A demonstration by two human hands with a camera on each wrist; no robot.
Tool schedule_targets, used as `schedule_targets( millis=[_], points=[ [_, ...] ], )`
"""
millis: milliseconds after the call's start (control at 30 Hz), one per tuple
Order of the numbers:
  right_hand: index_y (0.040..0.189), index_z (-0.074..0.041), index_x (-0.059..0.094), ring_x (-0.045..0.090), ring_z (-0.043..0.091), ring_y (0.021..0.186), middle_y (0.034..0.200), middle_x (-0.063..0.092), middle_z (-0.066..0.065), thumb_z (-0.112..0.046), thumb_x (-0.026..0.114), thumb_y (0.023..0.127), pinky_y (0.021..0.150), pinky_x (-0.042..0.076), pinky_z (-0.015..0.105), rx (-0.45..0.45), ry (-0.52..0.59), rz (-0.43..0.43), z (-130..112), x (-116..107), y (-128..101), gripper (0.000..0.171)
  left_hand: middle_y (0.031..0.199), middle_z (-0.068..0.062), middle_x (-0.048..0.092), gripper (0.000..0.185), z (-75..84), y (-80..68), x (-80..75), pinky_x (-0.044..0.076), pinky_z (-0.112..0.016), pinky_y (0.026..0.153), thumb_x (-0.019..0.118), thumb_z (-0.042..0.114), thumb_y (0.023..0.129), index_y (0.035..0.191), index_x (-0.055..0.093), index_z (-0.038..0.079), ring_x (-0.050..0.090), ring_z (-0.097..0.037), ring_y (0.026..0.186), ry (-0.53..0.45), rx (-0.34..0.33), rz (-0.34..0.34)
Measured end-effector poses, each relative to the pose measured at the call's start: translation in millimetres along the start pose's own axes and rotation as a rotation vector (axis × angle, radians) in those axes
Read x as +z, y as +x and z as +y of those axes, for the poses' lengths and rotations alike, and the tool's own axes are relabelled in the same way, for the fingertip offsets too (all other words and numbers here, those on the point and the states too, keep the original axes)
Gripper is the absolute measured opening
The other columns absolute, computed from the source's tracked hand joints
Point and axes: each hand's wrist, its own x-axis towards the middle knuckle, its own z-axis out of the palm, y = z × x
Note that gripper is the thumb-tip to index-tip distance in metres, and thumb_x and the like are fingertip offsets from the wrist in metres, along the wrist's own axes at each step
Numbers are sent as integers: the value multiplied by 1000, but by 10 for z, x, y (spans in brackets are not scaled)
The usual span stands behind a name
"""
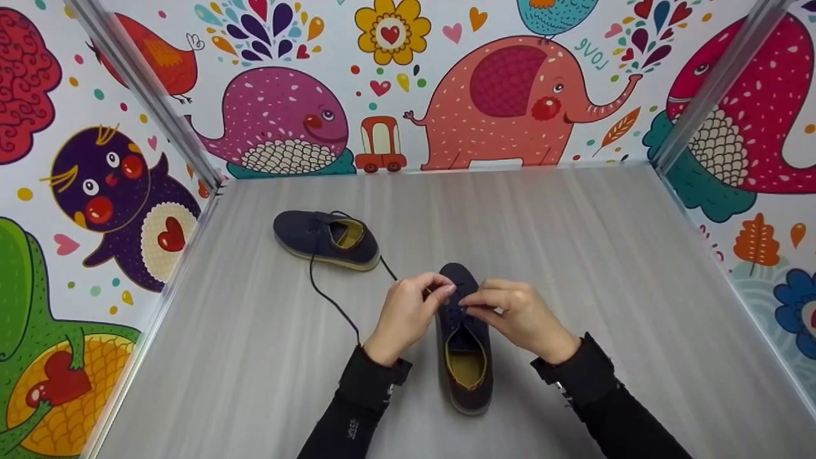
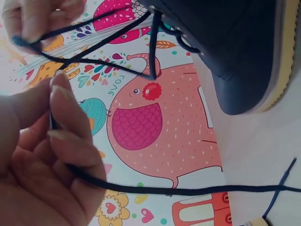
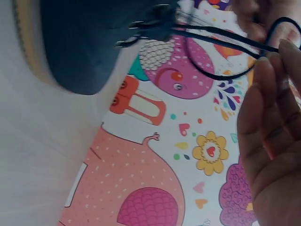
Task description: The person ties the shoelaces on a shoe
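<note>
Navy, the far shoe (image 1: 319, 247) lies left on the tabletop (image 1: 223, 382). Above the near shoe (image 1: 465, 341) at centre, the left hand (image 1: 407, 312) pinches a dark lace (image 2: 169, 191), fingers curled; the right hand (image 1: 524, 313) pinches lace strands (image 3: 218, 38), fingers closed. Tying seems in hand; next probably calls for drawing strands snug.

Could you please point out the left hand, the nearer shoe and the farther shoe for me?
Left hand (image 1: 407, 313): head view, on the back of the hand.
Nearer shoe (image 1: 464, 340): head view, on its dark tongue.
Farther shoe (image 1: 325, 245): head view, on its dark blue upper.
</note>
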Motion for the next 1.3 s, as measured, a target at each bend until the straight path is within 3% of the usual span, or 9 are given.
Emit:
schedule_targets(
  millis=[267,500,633,833,933,1100,1300],
  points=[
    [100,-10,78,60,9,71,87,66,-1,10,82,72,60,48,20,-66,-14,30,13,50,-2,34,77,5,65,17,-32,58,-13,46,-24,54,62,24,99,97,72,10,55,-5,60,-55,-22,-16],
    [94,-10,77,61,8,69,86,65,-1,1,83,76,59,49,21,-60,-215,-112,75,132,-74,22,75,7,65,15,-61,57,-32,46,-23,55,63,23,98,97,72,11,57,-5,61,-60,-46,-26],
    [99,-6,75,66,13,78,89,68,1,0,81,79,67,53,25,7,-209,-174,145,136,-151,21,74,7,65,15,-71,29,-41,45,-23,54,64,23,98,95,73,11,56,-5,59,-61,-48,-36],
    [94,-7,75,66,11,78,88,70,-1,4,79,79,67,54,27,237,-144,-80,228,63,-316,19,73,8,63,15,-103,-50,-67,45,-24,54,64,24,98,94,73,12,55,-4,59,-55,-70,-48],
    [93,-8,75,65,10,77,87,69,-3,1,79,81,66,53,26,316,-165,-118,254,84,-373,15,74,6,64,15,-114,-83,-83,46,-24,54,64,23,98,95,73,12,55,-5,60,-57,-78,-48],
    [100,-9,74,63,9,79,90,67,-3,-4,77,85,67,52,26,314,-150,-200,285,173,-368,16,76,1,67,17,-127,-118,-92,45,-24,55,63,25,98,96,73,12,55,-5,60,-56,-98,-54],
    [96,-12,71,62,9,81,91,64,-4,-3,77,85,70,52,29,294,-133,-239,326,229,-328,16,76,3,67,17,-131,-149,-108,47,-25,57,64,26,98,97,73,12,57,-5,61,-48,-110,-46]
  ],
)
